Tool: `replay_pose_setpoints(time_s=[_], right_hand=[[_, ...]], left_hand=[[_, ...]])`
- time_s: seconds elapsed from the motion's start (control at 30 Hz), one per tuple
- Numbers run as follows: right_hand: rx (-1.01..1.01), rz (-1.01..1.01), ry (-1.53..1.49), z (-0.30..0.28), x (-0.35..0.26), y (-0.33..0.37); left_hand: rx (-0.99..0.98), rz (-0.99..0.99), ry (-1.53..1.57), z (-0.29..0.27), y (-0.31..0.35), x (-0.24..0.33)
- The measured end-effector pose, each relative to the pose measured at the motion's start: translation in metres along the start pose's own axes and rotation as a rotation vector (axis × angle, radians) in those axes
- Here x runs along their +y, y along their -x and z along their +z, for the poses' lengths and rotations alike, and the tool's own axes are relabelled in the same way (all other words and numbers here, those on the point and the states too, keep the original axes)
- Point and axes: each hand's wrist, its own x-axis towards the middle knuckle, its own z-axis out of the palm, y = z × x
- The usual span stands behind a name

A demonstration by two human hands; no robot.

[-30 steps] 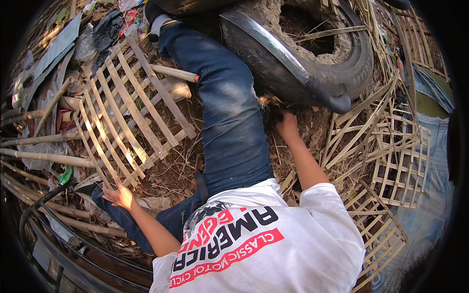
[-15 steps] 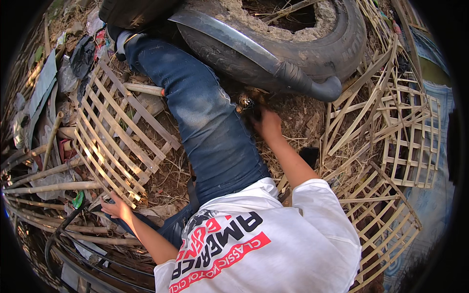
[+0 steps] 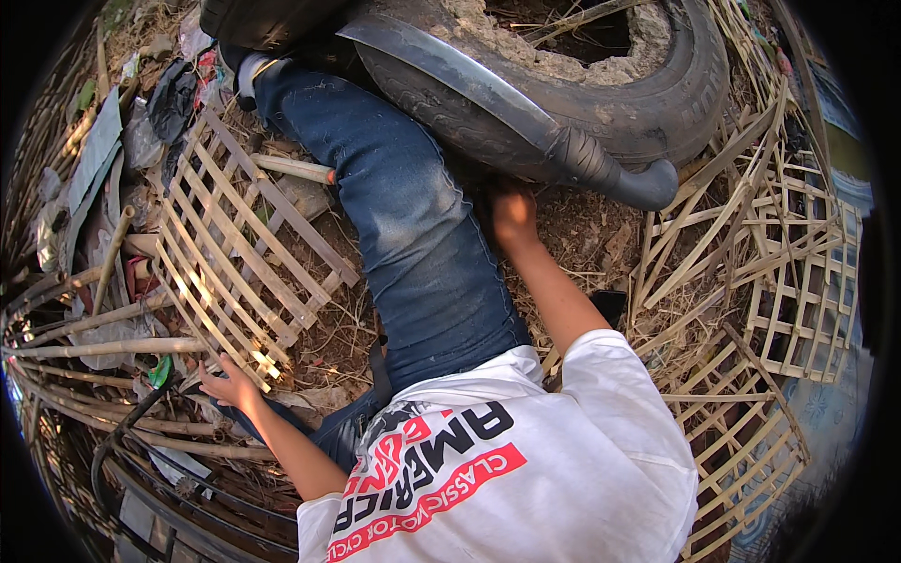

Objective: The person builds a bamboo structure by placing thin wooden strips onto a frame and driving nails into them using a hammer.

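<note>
The person sits on the ground with one leg in blue jeans stretched toward the top of the picture. The right hand is low beside this leg, just under the dark curved fender that lies against the old tyre. Its fingers point away into the shadow, so it is not possible to tell if they are closed or hold anything. The left hand is well apart from it, at the lower left. Its fingers are spread open and hold nothing; the fingertips touch the lower corner of a bamboo lattice lying flat on the dry straw. Loose bamboo poles lie just beside this hand. More broken lattice frames are piled at the right, near the tyre.
</note>
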Motion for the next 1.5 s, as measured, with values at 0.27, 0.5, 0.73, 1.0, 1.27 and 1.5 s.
replay_pose_setpoints(time_s=[0.27,0.5,0.73,1.0,1.27,1.5], right_hand=[[-0.630,0.357,0.828,0.010,-0.054,-0.051],[-0.232,0.228,0.252,-0.013,-0.033,-0.023],[-0.115,0.421,0.040,-0.094,-0.135,0.019],[-0.331,-0.040,-0.379,0.058,-0.273,-0.059],[-0.431,-0.243,-0.157,0.199,-0.251,-0.092],[-0.406,-0.287,-0.098,0.215,-0.236,-0.092]], left_hand=[[-0.006,-0.114,-0.003,0.013,0.007,-0.035],[-0.034,-0.200,0.041,0.016,0.016,-0.034],[0.012,0.105,0.204,0.030,0.031,0.002],[-0.127,0.416,0.508,0.057,0.044,0.121],[-0.176,0.401,0.615,0.090,0.018,0.150],[-0.243,0.513,0.597,0.116,-0.002,0.166]])
